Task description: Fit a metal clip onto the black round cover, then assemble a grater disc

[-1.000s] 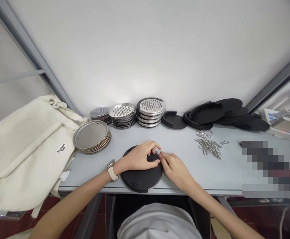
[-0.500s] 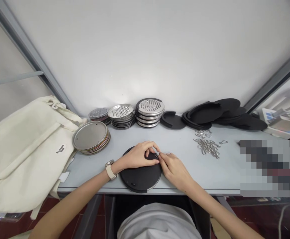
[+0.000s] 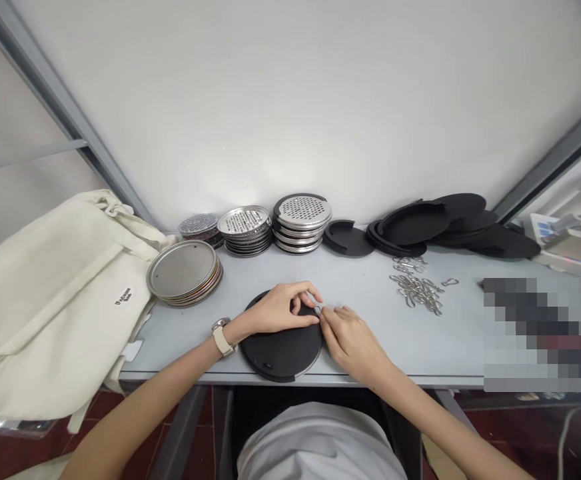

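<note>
A black round disc point(image 3: 290, 353) with a raised rim along part of its edge lies near the table's front edge. My left hand point(image 3: 284, 308) rests across its top, fingers curled and thumb stretched towards the right edge, holding the disc in place. At that edge my right hand point(image 3: 353, 339) pinches a small metal snap hook point(image 3: 317, 310), which shows only in part between the fingertips of both hands. Whether the hook passes through the disc is hidden. To the right lies a pile of similar snap hooks point(image 3: 418, 291).
At the back stand stacks of perforated metal grater discs point(image 3: 303, 211) and plain metal discs point(image 3: 183, 268). Black round covers point(image 3: 413, 223) are heaped at the back right. A cream bag point(image 3: 65, 300) leans at the left. White boxes point(image 3: 558, 247) stand far right.
The snap hook has turned slightly at the disc's edge, and its loop shows more clearly between the fingertips. Both hands stay in nearly the same place.
</note>
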Demonstrator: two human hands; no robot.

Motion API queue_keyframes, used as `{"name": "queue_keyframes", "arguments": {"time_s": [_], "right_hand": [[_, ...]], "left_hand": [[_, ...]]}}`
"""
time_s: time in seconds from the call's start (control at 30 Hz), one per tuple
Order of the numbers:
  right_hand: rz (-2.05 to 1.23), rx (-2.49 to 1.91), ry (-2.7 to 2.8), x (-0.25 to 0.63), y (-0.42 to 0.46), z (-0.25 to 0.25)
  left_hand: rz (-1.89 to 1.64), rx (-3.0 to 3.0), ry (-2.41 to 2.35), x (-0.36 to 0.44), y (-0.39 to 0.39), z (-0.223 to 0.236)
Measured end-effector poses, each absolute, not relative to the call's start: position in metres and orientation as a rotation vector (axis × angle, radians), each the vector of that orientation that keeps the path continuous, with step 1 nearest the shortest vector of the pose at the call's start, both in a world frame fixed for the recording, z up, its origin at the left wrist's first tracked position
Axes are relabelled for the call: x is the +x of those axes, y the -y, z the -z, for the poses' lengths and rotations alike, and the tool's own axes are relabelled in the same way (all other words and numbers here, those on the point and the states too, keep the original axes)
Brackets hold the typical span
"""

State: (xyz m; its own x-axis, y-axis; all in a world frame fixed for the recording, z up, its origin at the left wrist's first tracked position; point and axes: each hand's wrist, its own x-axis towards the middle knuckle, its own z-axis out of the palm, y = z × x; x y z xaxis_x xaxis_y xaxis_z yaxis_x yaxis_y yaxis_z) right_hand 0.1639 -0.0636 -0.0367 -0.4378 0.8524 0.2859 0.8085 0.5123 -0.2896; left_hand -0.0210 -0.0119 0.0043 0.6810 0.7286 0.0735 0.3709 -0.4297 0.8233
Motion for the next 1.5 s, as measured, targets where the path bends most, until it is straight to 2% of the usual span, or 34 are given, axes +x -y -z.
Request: {"name": "queue_keyframes", "arguments": {"time_s": [0.77, 1.5], "right_hand": [[-0.345, -1.455, 2.175, 0.1648, 0.0645, 0.0348], [-0.547, -1.442, 2.119, 0.1662, 0.0589, 0.0342]], "left_hand": [[-0.629, 2.196, -0.886, -0.0186, 0.0159, -0.0026], [-0.577, 2.03, -0.867, -0.0169, 0.0184, 0.0006]]}}
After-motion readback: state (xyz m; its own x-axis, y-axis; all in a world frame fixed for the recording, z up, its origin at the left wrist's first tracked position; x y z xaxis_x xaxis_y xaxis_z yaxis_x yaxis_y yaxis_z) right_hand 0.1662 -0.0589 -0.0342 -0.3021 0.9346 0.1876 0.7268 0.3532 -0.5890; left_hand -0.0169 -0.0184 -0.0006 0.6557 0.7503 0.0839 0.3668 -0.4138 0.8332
